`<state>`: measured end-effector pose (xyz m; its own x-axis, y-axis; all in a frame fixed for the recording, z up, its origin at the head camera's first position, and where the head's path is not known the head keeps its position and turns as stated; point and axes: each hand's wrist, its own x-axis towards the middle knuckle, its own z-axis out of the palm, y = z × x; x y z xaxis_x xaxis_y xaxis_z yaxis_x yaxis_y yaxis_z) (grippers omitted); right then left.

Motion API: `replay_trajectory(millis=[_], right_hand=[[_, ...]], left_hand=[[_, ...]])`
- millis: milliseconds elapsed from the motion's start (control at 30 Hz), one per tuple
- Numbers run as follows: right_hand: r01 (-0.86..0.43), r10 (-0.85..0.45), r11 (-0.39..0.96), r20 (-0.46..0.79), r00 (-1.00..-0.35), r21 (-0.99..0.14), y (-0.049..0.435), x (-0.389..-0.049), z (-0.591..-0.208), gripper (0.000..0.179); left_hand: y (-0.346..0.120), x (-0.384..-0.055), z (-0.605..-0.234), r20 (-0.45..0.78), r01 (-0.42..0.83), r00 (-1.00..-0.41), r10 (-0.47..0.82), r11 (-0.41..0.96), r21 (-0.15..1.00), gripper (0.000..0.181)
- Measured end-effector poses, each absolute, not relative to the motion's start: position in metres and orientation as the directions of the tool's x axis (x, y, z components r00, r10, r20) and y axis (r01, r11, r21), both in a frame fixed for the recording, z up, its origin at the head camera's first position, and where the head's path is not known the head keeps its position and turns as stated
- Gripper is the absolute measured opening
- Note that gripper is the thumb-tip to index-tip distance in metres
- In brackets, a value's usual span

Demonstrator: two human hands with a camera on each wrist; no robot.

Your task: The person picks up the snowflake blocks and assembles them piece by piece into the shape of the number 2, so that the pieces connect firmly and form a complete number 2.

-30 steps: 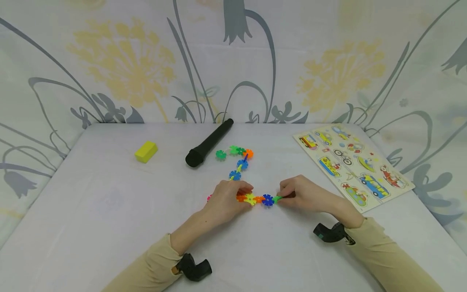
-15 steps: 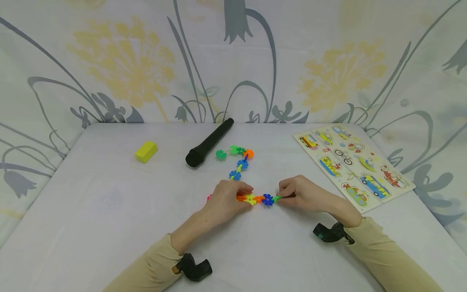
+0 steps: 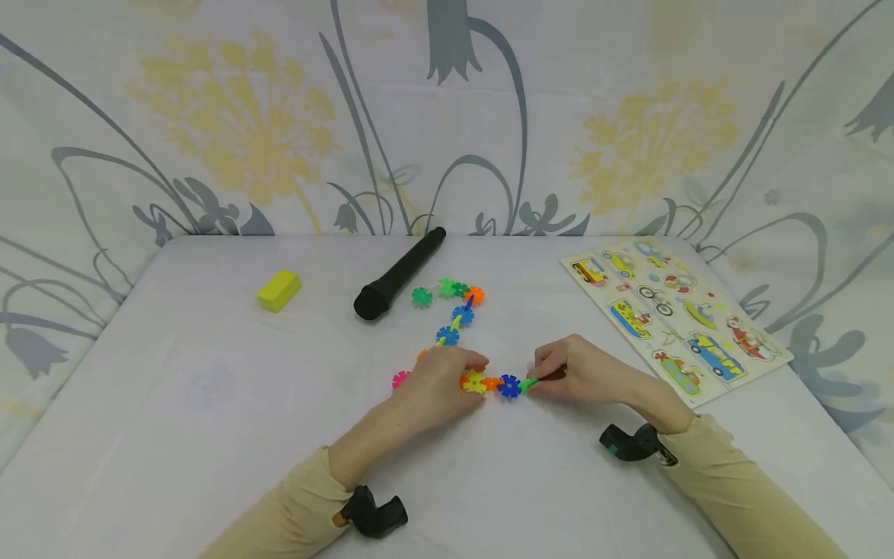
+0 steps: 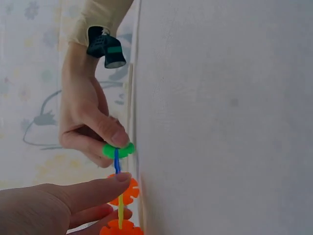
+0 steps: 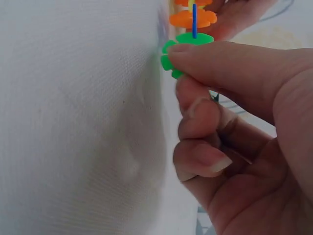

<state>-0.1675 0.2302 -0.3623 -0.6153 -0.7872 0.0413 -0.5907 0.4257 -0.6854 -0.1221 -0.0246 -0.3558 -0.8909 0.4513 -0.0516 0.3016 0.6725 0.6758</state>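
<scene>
A chain of snowflake-shaped plastic discs winds across the white table. My left hand (image 3: 436, 380) grips its near stretch, thumb and fingers on either side of a yellow disc (image 3: 474, 382). Part of the chain is hidden beneath that hand, and a pink disc (image 3: 400, 379) shows at its left. To the right follow an orange disc (image 3: 492, 384) and a dark blue disc (image 3: 510, 387). My right hand (image 3: 583, 373) pinches the green end disc (image 5: 167, 61) between thumb and index finger. The left wrist view shows the green disc (image 4: 119, 151) slotted crosswise onto the blue one (image 4: 117, 161).
Beyond the hands, the chain's far part curls past a light blue disc (image 3: 448, 335) to a green disc (image 3: 422, 296). A black microphone (image 3: 398, 276) lies beside it. A yellow block (image 3: 279, 290) sits at the left, a picture puzzle board (image 3: 673, 310) at the right.
My left hand has shifted slightly to the right along the chain, while the yellow and dark blue discs have moved slightly left. The right hand keeps its pinch on the green disc.
</scene>
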Motion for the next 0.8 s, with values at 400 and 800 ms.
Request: replay_trajectory(millis=[400, 800], right_hand=[[-0.602, -0.784, 0.440, 0.042, -0.620, -0.666, 0.228, -0.167, -0.362, 0.007], [-0.704, -0.825, 0.330, 0.171, -0.539, -0.629, 0.226, -0.168, -0.365, 0.010]], left_hand=[[0.004, -0.128, -0.361, -0.051, 0.297, -0.887, 0.459, 0.652, 0.698, 0.038], [0.005, -0.129, -0.362, -0.036, 0.291, -0.884, 0.465, 0.610, 0.737, 0.035]])
